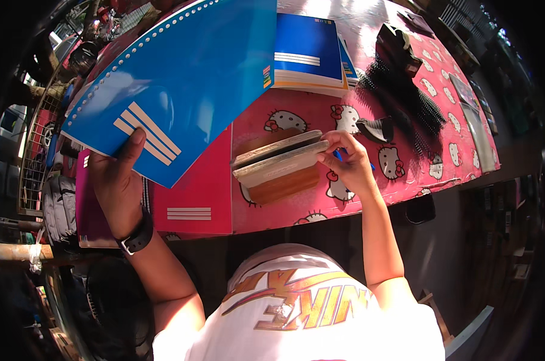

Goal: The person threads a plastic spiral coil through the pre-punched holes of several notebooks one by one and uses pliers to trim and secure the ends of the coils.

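Note:
My left hand grips the lower left corner of a large blue notebook, thumb on its cover over the white label lines. The notebook is raised and tilted above the table, with a row of white binding holes along its far left edge. My right hand pinches the right end of a wooden holder, which has two pale slats, a dark gap between them and a brown base. Under the notebook lie a pink notebook and a purple notebook, both partly hidden.
A stack of blue notebooks lies beyond the holder. Black mesh material and a dark strap sit to the right. A pink patterned cloth covers the table. Left of it stand a wire rack and a grey bag.

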Demonstrator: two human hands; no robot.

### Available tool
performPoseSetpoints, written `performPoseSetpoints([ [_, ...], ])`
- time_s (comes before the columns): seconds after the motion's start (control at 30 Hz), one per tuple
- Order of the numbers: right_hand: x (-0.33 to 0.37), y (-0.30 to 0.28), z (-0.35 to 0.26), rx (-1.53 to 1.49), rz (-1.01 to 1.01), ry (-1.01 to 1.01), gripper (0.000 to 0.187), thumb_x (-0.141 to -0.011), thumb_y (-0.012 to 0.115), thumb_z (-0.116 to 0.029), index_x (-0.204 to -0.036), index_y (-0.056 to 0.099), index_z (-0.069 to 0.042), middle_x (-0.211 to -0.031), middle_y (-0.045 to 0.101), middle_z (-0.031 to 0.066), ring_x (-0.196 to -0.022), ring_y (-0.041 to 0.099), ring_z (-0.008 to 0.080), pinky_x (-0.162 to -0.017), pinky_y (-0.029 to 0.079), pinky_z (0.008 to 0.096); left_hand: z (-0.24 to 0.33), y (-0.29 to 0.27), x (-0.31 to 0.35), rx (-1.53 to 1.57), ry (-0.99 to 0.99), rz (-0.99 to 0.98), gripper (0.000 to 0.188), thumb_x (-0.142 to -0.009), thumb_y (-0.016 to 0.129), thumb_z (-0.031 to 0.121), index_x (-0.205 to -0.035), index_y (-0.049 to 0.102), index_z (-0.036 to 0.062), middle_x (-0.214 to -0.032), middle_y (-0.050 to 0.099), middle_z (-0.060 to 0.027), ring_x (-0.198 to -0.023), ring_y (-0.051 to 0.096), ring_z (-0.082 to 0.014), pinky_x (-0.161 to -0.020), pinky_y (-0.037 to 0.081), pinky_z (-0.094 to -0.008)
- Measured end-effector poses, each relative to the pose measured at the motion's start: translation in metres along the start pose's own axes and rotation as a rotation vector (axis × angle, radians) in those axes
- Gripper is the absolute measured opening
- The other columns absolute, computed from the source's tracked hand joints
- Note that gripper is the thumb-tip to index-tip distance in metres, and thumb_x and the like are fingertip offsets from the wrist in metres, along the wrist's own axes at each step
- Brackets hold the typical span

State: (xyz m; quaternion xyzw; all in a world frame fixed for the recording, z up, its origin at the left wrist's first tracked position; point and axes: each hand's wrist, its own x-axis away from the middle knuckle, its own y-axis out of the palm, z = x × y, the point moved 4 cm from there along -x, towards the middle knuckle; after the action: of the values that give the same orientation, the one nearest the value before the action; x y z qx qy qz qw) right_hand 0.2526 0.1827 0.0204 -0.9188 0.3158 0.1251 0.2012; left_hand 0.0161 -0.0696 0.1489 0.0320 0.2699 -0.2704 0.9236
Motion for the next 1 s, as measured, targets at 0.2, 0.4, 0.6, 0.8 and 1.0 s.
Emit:
performPoseSetpoints([
  [0.2,0.024,-0.001,-0.011,-0.137,-0.024,0.234,0.037,-0.073,0.078,-0.021,-0.098,0.057,-0.004,-0.081,0.064,0.0016,-0.074,0.058,0.0085,-0.072,0.045,0.0244,0.004,0.008,-0.019,0.19,0.059,-0.131,0.048,-0.077,0.067,0.0,-0.122,0.049,-0.0028,-0.114,0.058,-0.0136,-0.103,0.057,-0.0215,-0.094,0.041,-0.0359],
  [0.4,0.016,-0.02,-0.021,-0.671,0.194,-0.038,0.025,-0.08,0.065,0.006,-0.103,0.059,-0.001,-0.098,0.063,0.0053,-0.089,0.059,0.0131,-0.08,0.048,0.0277,-0.009,0.027,-0.026,0.411,0.045,-0.278,0.047,-0.071,0.073,0.0,-0.114,0.054,-0.0009,-0.104,0.063,-0.0102,-0.093,0.062,-0.018,-0.083,0.049,-0.0323],
  [0.6,0.03,-0.02,-0.036,-0.487,0.195,-0.08,0.016,-0.081,0.064,0.006,-0.096,0.062,0.0,-0.09,0.064,0.0041,-0.084,0.059,0.0103,-0.078,0.049,0.0257,-0.015,0.021,-0.028,0.459,0.02,-0.325,0.048,-0.07,0.071,-0.003,-0.115,0.055,0.0023,-0.101,0.064,-0.0089,-0.089,0.064,-0.0179,-0.077,0.052,-0.0289],
  [0.8,0.035,-0.026,-0.036,-0.364,0.268,-0.077,0.015,-0.081,0.065,0.004,-0.095,0.062,0.001,-0.088,0.065,0.004,-0.08,0.059,0.0075,-0.073,0.048,0.0221,-0.02,0.034,-0.026,0.48,0.037,-0.354,0.047,-0.07,0.071,-0.003,-0.115,0.055,0.0027,-0.101,0.065,-0.0091,-0.09,0.064,-0.0165,-0.078,0.052,-0.0295],
  [1.0,0.035,-0.03,-0.035,-0.308,0.253,-0.065,0.012,-0.081,0.065,0.005,-0.092,0.062,0.002,-0.086,0.066,0.0042,-0.077,0.059,0.007,-0.072,0.048,0.021,-0.025,0.029,-0.015,0.444,0.017,-0.337,0.047,-0.071,0.072,-0.002,-0.115,0.055,0.0016,-0.105,0.064,-0.0111,-0.092,0.063,-0.0173,-0.081,0.052,-0.0318],
])
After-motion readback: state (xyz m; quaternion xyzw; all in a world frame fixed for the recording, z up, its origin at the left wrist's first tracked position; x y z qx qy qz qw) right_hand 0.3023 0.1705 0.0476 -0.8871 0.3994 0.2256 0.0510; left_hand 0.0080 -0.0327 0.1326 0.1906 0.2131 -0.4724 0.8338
